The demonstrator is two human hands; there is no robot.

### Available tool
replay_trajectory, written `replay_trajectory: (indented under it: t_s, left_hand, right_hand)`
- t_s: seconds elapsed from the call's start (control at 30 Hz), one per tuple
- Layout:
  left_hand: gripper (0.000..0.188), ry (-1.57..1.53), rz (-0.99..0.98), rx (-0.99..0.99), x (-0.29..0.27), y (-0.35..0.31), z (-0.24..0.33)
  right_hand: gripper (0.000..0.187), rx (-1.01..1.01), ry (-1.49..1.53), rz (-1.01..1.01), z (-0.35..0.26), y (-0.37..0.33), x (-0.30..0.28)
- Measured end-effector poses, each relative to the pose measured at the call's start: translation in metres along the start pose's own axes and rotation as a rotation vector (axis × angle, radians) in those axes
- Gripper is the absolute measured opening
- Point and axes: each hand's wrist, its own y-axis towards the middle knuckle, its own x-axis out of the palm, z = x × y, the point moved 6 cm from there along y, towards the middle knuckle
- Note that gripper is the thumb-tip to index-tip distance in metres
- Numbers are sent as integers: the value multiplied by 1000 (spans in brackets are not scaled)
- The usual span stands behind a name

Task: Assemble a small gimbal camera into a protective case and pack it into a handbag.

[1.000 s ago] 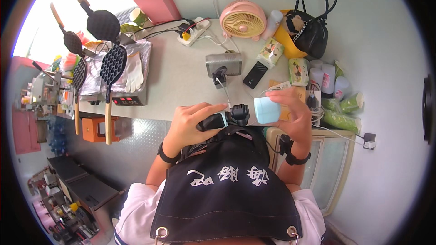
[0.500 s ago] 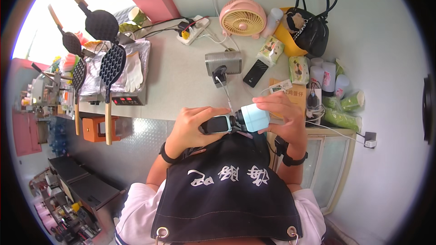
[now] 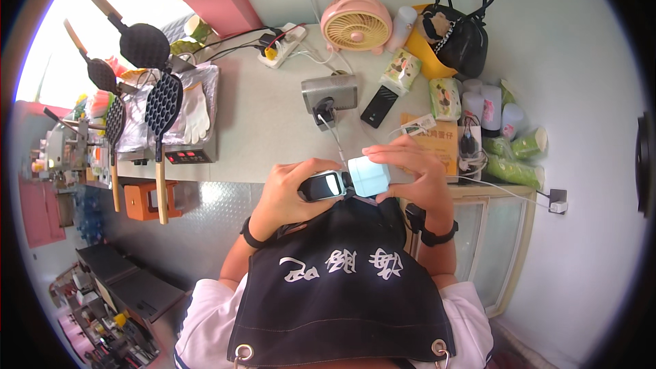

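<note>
Over the front edge of the counter, my left hand [image 3: 279,195] is closed round a small device with a dark glossy screen [image 3: 322,186] and a pale blue rim. My right hand [image 3: 425,179] grips a light blue rounded block [image 3: 369,176] between thumb and fingers. The two pieces sit end to end, with a short black part [image 3: 347,181] between them; whether they are joined I cannot tell. Behind them, a white cable [image 3: 336,138] runs from a black plug on a grey metallic box [image 3: 329,92].
Beyond my hands lie a black phone [image 3: 379,106], tissue packs [image 3: 401,70] and a pink fan [image 3: 357,24]. A black handbag [image 3: 465,44] stands at the back right. Waffle pans [image 3: 164,104] on a cooker are at the left, handles jutting past the counter edge.
My right hand has brought the light blue block left, closer to the screened device, so less of the black part shows. A bright reflection now lies on the screen. The whole view has shifted slightly.
</note>
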Motion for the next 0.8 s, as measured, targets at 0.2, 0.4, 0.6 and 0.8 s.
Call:
replay_trajectory:
  t_s: [0.2, 0.4, 0.6, 0.8]
  left_hand:
    - [38, -56, 14, -16, 4, -3, -4]
    - [40, -8, 28, -74, 4, -7, -15]
    - [46, 0, 32, -80, 6, -9, -23]
    - [74, -98, 32, -228, 8, -12, -35]
  right_hand:
    - [63, 47, 19, -30, 3, 1, 6]
    - [60, 43, 81, -40, 9, 3, 15]
    - [64, 46, 79, -59, 14, 3, 18]
    - [64, 75, 99, -82, 28, 6, 23]
